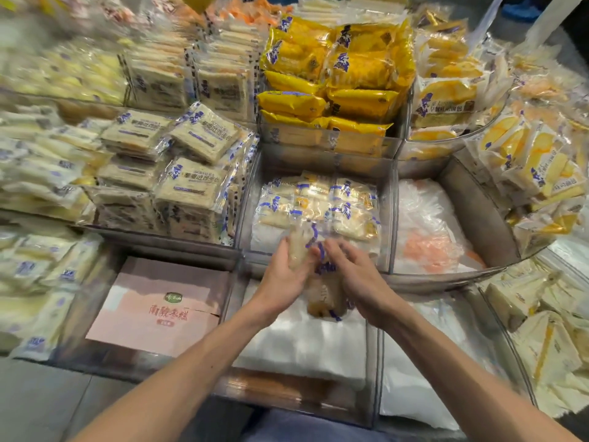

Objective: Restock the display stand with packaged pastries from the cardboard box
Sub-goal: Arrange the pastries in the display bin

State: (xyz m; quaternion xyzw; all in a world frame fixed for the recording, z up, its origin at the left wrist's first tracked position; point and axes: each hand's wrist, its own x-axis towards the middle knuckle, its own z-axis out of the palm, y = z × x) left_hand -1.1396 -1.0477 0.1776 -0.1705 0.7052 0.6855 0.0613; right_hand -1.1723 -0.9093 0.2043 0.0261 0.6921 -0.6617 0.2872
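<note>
My left hand point(283, 275) and my right hand point(353, 275) together hold a bunch of clear-wrapped pastries point(318, 282) with blue print, blurred by motion. They hover over the front wall of the middle clear bin point(390, 218) of the display stand. Several of the same small pastries point(322, 205) lie at the back of that bin on white padding. One packet in my grip hangs down over the lower front compartment point(302, 342), which is lined with white padding. The cardboard box is out of view.
Stacked square sandwich packs point(191, 183) fill the bin to the left. Yellow packets point(344, 74) fill the bin behind. A pink flat carton point(159, 311) lies lower left. The right bin point(471, 205) holds white and pink plastic. Wedge cakes point(538, 167) crowd the right.
</note>
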